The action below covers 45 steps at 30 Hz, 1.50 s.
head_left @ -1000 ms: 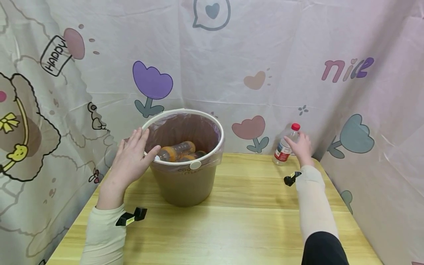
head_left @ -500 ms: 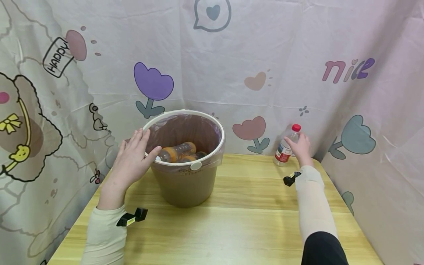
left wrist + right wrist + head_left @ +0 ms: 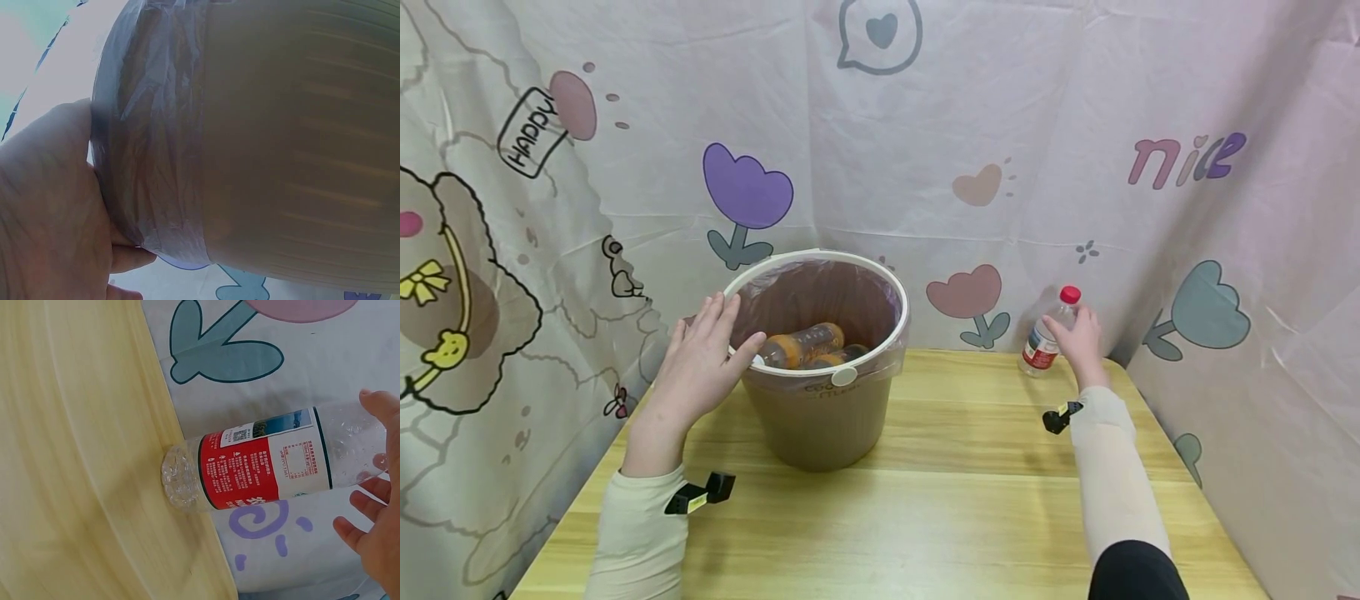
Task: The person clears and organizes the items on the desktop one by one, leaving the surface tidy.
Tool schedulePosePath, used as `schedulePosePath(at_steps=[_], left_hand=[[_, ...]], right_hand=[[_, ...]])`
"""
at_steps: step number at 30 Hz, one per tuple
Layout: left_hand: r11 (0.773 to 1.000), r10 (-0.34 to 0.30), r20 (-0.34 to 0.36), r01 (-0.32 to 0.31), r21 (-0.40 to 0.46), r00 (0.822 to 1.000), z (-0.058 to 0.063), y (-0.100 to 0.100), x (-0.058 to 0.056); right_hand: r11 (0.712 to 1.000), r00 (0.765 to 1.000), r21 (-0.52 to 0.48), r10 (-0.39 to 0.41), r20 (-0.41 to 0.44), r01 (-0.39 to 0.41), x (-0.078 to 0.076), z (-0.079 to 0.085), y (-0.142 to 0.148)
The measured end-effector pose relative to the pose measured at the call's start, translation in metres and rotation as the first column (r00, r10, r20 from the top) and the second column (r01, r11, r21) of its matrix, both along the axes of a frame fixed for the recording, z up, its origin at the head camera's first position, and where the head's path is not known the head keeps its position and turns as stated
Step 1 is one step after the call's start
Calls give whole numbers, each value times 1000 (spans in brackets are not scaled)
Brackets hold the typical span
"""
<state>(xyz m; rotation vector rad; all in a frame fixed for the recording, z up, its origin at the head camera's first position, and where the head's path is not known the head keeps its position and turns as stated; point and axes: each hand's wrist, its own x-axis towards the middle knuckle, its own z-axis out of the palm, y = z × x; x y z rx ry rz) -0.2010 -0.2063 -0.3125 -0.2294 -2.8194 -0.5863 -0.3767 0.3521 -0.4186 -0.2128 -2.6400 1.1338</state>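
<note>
My left hand (image 3: 703,358) rests at the left rim of a brown trash bin (image 3: 823,425), its fingers straight. In the left wrist view, the palm of the left hand (image 3: 53,206) lies against the rim side of the bin (image 3: 281,144). Inside the bin are dark bottles with orange bands (image 3: 812,342). At the table's back right, my right hand (image 3: 1081,346) holds the upper part of a clear plastic water bottle (image 3: 1039,348) with a red cap. Thumb and fingers of the right hand (image 3: 378,531) flank the bottle (image 3: 269,462) in the right wrist view; its base is at the table's edge.
A clear plastic liner (image 3: 891,354) folds over the bin's rim. The wooden table (image 3: 955,517) meets a printed cloth backdrop (image 3: 880,167) at the back and sides. Small black cameras (image 3: 703,492) sit on both wrists.
The bottle's red cap has dropped slightly, and my right hand has shifted a little with it. My left hand and the bin have stayed in place.
</note>
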Motion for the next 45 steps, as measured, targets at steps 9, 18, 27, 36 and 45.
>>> schedulePosePath(at_steps=[9, 18, 27, 36, 45], left_hand=[[1000, 5, -9, -5, 2, 1000, 0, 0, 0], [1000, 5, -14, -5, 3, 1000, 0, 1, -1], [1000, 5, -1, -5, 9, 1000, 0, 1, -1], [1000, 7, -1, -7, 5, 1000, -1, 1, 0], [1000, 6, -1, -6, 8, 1000, 0, 1, 0]], right_hand=[[999, 998, 44, 2, -58, 0, 4, -3, -3], [991, 995, 116, 68, -74, -60, 9, -3, -11], [973, 983, 212, 123, -133, -93, 15, 2, -26], [957, 970, 273, 150, -190, -95, 28, 10, -42], [947, 949, 301, 191, -249, -112, 41, 16, -50]])
